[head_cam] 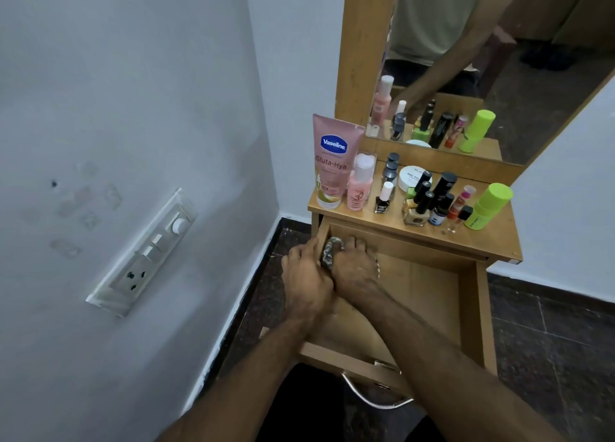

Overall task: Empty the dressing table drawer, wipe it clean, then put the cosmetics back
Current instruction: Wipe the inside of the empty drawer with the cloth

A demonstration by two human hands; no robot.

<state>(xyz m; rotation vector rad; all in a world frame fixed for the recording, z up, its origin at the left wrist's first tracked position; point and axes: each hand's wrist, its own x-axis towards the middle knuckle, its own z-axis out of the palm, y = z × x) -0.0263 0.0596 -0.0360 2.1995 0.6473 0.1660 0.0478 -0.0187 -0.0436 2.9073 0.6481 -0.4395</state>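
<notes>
The wooden drawer of the dressing table is pulled out, and its visible floor is bare. In the far left corner my right hand presses a crumpled patterned cloth down, fingers curled over it. Beside it, my left hand grips the drawer's left wall. The cosmetics stand on the table top: a pink Vaseline tube, a small pink bottle, a white jar, several nail polish bottles and a lime green container.
A mirror rises behind the table top and reflects the bottles and a person's arm. On the left stands a white wall with a switch and socket panel. The drawer front carries a metal handle. Dark stone floor surrounds the table.
</notes>
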